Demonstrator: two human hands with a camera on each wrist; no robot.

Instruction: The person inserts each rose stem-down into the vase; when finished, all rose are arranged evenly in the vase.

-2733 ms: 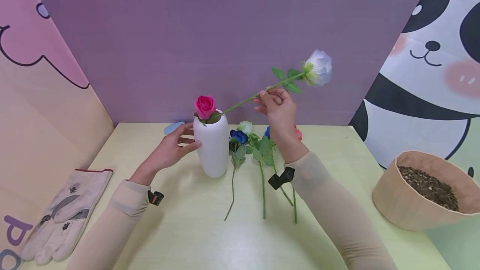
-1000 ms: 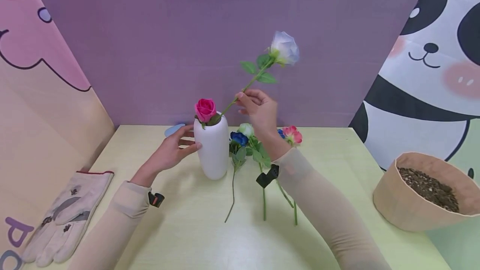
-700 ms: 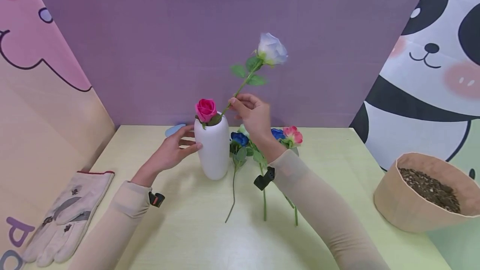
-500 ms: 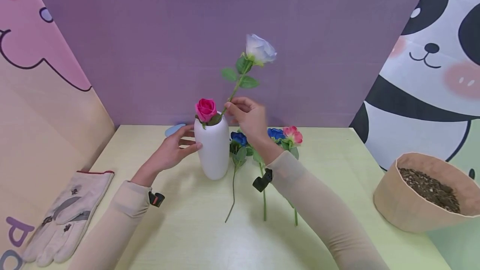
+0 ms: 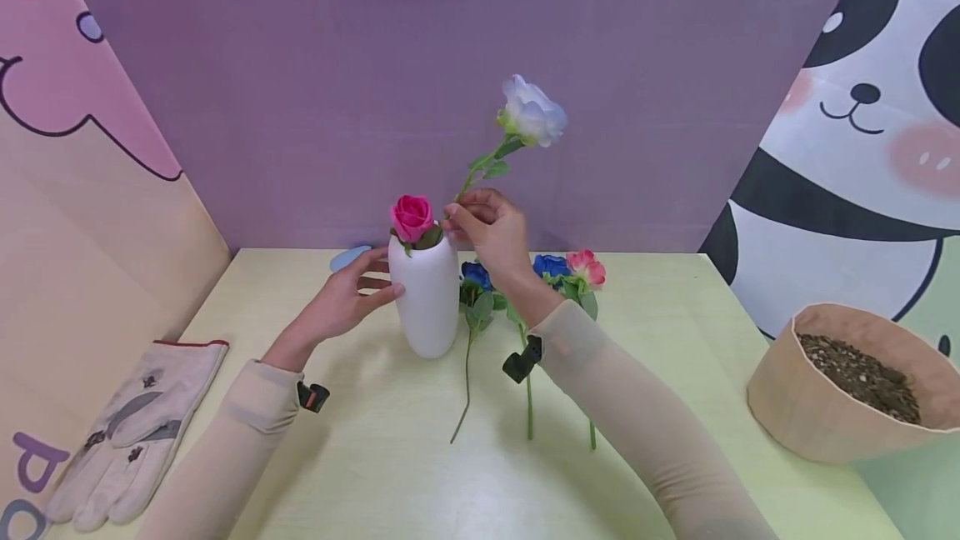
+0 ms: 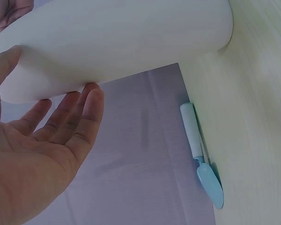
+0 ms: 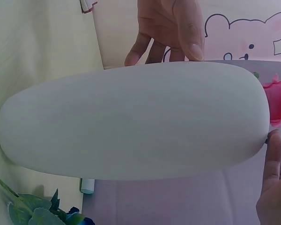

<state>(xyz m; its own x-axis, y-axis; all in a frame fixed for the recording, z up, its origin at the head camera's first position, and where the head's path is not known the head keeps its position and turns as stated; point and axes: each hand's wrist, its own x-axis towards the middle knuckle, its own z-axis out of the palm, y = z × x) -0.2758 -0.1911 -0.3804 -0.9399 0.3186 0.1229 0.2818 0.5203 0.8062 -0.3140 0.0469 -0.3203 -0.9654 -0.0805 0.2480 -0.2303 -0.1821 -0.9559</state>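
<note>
Head view: white flower (image 5: 532,112) tilts above right grip (image 5: 495,238) pinching its stem (image 5: 467,184).

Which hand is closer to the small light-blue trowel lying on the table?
Left. The trowel lies just beyond the left hand, which touches the smooth white vase; the right hand is farther right, by the vase's rim, pinching a green stem.

Pale gloves (image 5: 135,432), tan pot (image 5: 802,398) with soil (image 5: 862,377), blue trowel (image 6: 194,143).
</note>
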